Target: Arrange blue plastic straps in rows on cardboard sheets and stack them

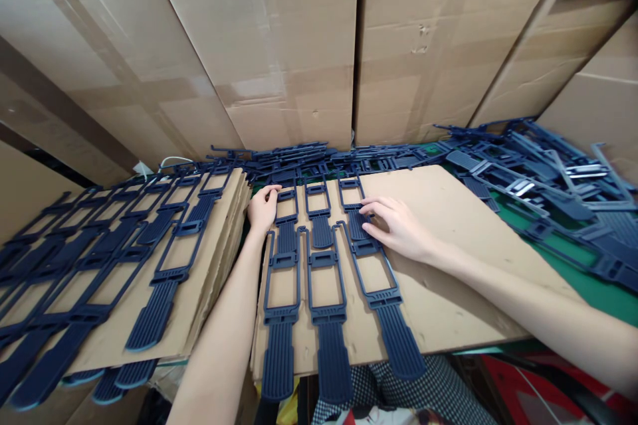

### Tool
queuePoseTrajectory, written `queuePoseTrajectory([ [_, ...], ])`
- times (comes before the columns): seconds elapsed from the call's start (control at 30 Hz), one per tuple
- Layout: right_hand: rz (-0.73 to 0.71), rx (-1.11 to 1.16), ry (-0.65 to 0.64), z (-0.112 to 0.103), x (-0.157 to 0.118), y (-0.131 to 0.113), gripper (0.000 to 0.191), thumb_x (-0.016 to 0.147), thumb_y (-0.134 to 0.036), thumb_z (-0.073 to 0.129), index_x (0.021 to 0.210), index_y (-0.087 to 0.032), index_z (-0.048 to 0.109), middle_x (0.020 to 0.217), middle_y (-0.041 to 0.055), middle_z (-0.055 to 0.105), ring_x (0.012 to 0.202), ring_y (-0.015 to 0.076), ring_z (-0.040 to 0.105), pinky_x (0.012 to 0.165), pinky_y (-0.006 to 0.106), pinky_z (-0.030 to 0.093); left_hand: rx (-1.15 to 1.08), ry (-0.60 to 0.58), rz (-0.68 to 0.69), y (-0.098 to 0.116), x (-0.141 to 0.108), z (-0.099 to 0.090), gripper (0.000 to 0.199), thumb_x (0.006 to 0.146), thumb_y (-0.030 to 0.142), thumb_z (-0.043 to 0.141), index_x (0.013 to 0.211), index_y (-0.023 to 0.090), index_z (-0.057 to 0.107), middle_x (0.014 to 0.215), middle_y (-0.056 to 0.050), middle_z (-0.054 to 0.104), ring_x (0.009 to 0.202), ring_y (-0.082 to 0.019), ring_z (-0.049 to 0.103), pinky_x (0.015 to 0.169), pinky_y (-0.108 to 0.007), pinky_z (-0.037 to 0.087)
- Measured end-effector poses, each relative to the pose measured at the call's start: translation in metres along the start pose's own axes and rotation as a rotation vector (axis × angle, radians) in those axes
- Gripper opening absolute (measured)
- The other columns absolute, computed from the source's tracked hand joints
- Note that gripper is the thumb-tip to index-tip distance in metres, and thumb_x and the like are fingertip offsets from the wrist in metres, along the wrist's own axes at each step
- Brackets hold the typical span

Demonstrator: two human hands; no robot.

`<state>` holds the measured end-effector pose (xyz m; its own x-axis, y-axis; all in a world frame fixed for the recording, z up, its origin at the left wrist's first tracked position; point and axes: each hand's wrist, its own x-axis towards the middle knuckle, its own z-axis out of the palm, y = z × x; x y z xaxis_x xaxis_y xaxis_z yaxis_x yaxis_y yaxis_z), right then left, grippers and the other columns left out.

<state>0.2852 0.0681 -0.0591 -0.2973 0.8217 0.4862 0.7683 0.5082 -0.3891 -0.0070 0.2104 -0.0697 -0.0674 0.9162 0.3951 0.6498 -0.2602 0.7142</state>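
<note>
Head view shows ribbed, dark-blue plastic frames (334, 358).

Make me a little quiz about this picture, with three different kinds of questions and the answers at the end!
1. How many columns of blue parts lie on the cardboard sheet that the hands are over?
2. True or false: the right hand is at the column farthest to the right.
3. Fill in the colour: the surface under the messy heap on the right is ____.

Key: 1. three; 2. true; 3. green.
</note>
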Motion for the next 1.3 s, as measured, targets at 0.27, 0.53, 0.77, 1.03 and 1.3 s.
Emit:
queuePoseTrajectory([
  [0.27,-0.004,0.018,-0.017,0.001,0.001,-0.001,0.018,0.087,-0.027,0.05,0.102,-0.022,0.06,0.119,0.0088,0.06,0.115,0.0243,0.054,0.097,0.048,0.041,0.006,-0.003,0.003,-0.003,0.001,0.001,0.03,0.082,0.029,0.044,0.092,0.021,0.071,0.102,-0.003,0.071,0.093,-0.02,0.064,0.088,-0.03,0.046],
  [0.53,-0.012,0.03,-0.029,0.0,0.002,-0.001,0.018,0.087,-0.027,0.05,0.102,-0.022,0.06,0.12,0.0088,0.061,0.116,0.0231,0.054,0.097,0.046,0.042,0.006,0.002,0.002,0.0,0.0,0.0,0.03,0.082,0.028,0.044,0.092,0.021,0.071,0.102,-0.003,0.071,0.093,-0.02,0.064,0.087,-0.03,0.046],
  [0.77,-0.022,0.017,-0.055,-0.001,0.003,-0.001,0.019,0.088,-0.028,0.05,0.103,-0.021,0.06,0.123,0.0093,0.06,0.118,0.0229,0.053,0.104,0.05,0.036,0.002,-0.003,0.007,-0.003,0.001,0.001,0.03,0.082,0.029,0.044,0.093,0.021,0.071,0.102,-0.003,0.071,0.092,-0.02,0.064,0.087,-0.029,0.046],
  [1.03,-0.023,0.028,-0.053,-0.002,0.003,-0.001,0.02,0.089,-0.029,0.05,0.103,-0.022,0.06,0.123,0.0092,0.06,0.118,0.023,0.053,0.103,0.049,0.037,-0.004,0.003,0.004,-0.002,0.0,0.001,0.03,0.082,0.028,0.044,0.093,0.02,0.071,0.099,-0.004,0.071,0.09,-0.02,0.064,0.086,-0.029,0.046],
  [1.3,-0.248,0.115,-0.087,-0.014,-0.001,-0.015,0.018,0.086,-0.031,0.056,0.1,-0.022,0.061,0.125,0.0104,0.055,0.124,0.0239,0.045,0.102,0.046,0.038,-0.017,0.007,0.011,-0.002,0.001,0.002,0.03,0.082,0.028,0.045,0.093,0.019,0.071,0.097,-0.004,0.071,0.09,-0.02,0.064,0.086,-0.029,0.046],
])
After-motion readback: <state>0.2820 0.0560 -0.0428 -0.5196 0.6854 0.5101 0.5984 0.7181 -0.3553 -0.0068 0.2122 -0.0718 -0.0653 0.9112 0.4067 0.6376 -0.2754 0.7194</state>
